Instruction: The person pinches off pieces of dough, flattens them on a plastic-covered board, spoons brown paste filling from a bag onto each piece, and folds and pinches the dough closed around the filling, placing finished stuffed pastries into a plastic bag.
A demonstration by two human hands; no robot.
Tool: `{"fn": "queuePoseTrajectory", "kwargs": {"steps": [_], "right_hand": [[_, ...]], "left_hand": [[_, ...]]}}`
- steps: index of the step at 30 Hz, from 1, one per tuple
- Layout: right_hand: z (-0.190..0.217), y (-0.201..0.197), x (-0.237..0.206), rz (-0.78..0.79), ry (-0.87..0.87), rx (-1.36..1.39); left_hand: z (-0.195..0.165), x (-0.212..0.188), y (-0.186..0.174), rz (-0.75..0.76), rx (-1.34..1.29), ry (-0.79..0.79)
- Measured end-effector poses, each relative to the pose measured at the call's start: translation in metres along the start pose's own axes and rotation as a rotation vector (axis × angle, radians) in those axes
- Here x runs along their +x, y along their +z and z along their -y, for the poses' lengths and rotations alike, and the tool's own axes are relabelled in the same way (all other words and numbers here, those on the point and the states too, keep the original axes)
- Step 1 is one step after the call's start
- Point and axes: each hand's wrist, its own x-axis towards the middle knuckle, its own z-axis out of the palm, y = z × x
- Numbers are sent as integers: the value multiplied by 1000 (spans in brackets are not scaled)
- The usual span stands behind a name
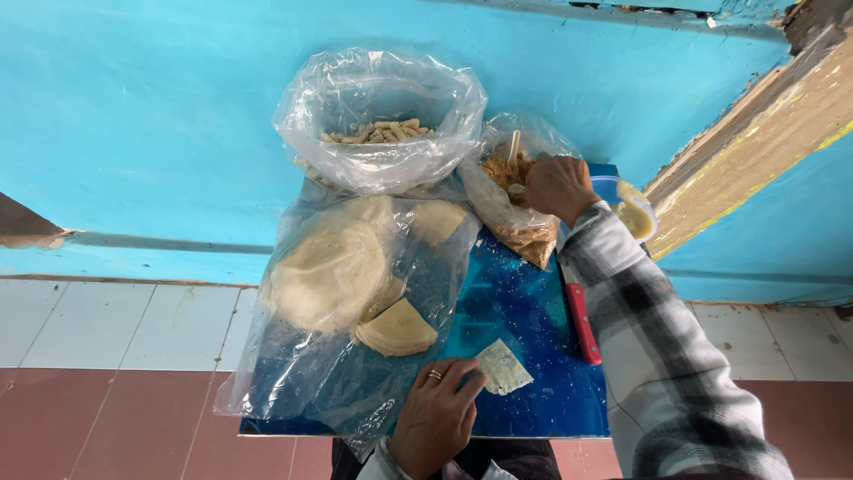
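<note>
A: Head view. Grips?
B: Left hand (437, 411) fingertips press one small pale dough piece (503, 367) flat on the blue table (524, 311). Right hand (556, 187) is curled inside a clear bag of brown filling (514, 191); its hold is hidden.
A: Packages?
B: Three clear bags: filling, pale sticks (378, 133) beyond, round wrappers (333, 267) left of both hands. One red-handled knife (582, 322) beside the right sleeve.
</note>
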Motion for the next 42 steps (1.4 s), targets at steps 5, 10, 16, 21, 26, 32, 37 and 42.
{"fn": "queuePoseTrajectory", "kwargs": {"steps": [5,10,16,21,26,32,37,42], "right_hand": [[19,-9,19,262,35,88],[18,-10,14,191,18,81],[9,2,18,265,31,272],[-12,-4,4,154,237,571],[-28,-8,-29,-69,277,757],[-28,-5,-54,-87,312,736],[-32,-4,-66,-163,243,735],[-42,7,-64,-113,289,812]], "left_hand": [[6,0,3,35,-4,-11],[9,-3,6,39,1,-6],[13,-1,5,61,-32,-12],[8,-2,2,11,-9,-11],[1,-3,-1,3,-14,-14],[-5,-6,-4,-5,-18,-6],[-7,-7,-4,-5,-17,-24],[-6,-7,-2,-8,-21,-28]]}}
